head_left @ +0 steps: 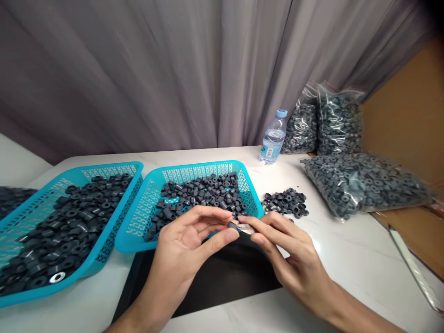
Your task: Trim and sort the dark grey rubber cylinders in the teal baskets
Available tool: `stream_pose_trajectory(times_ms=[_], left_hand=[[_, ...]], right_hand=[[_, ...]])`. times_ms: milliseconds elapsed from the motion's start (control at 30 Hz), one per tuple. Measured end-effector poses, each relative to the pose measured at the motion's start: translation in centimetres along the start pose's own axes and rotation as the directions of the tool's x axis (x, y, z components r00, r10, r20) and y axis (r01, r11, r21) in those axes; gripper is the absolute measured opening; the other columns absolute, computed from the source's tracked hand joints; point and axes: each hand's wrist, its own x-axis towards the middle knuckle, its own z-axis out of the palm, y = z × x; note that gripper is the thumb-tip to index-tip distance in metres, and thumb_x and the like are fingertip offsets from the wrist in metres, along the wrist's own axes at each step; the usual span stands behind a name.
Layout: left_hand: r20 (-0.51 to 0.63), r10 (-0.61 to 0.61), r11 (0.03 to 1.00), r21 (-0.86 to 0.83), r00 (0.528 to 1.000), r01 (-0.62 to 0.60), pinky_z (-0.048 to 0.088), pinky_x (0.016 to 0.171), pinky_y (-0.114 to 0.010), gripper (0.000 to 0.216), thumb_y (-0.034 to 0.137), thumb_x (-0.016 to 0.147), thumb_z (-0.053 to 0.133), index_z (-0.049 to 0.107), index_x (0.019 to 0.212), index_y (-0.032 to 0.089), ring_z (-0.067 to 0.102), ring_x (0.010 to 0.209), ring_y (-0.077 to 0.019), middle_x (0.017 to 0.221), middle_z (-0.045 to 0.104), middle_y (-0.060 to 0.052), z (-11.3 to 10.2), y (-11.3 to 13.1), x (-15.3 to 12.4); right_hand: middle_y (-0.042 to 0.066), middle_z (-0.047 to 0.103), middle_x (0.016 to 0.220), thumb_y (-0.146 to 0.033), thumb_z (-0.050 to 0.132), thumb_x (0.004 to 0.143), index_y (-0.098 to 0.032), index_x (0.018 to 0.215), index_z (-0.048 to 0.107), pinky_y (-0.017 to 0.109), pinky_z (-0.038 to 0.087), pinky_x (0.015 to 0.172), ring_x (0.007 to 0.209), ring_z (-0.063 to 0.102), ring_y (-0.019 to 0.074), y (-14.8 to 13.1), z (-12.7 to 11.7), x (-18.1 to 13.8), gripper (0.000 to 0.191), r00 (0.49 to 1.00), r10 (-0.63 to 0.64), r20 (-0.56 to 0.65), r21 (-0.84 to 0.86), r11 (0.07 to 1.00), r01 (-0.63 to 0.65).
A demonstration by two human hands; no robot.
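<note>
My left hand and my right hand meet above a black mat. Between their fingertips sits a small dark ring part with a pale piece next to it. The left thumb and fingers pinch the ring; the right fingers close on the pale piece. Just behind them stands a teal basket holding many dark ring parts. A second teal basket with more rings lies at the left.
A small loose pile of rings lies right of the middle basket. Clear bags of rings and a water bottle stand at the back right. A grey curtain hangs behind the white table.
</note>
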Motion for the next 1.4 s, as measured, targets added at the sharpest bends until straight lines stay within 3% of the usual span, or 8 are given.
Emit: stream_pose_trajectory(times_ms=[1200,1400], left_hand=[[0.010,-0.064,0.998,-0.017,0.998,0.064,0.061,0.081,-0.015,0.016,0.018,0.074,0.085,0.077,0.087,0.022,0.075,0.086,-0.0131,0.089,0.078,0.000,-0.07,-0.17,-0.09],[0.017,-0.096,0.995,-0.023,0.995,0.097,0.061,0.081,-0.015,0.015,0.021,0.075,0.085,0.077,0.088,0.023,0.075,0.087,-0.0133,0.088,0.077,-0.001,-0.17,-0.30,-0.12]], right_hand=[[0.005,0.066,0.098,-0.007,0.054,0.098,-0.028,0.135,0.062,0.032,0.048,0.072,0.084,0.060,0.0160,0.08,0.52,-0.58,0.044,0.998,0.052,-0.032,0.015,0.999,-0.051],[0.007,0.069,0.098,-0.007,0.054,0.098,-0.022,0.130,0.065,0.032,0.049,0.071,0.083,0.061,0.0166,0.12,0.59,-0.56,0.038,0.996,0.042,-0.077,0.019,0.999,-0.041]])
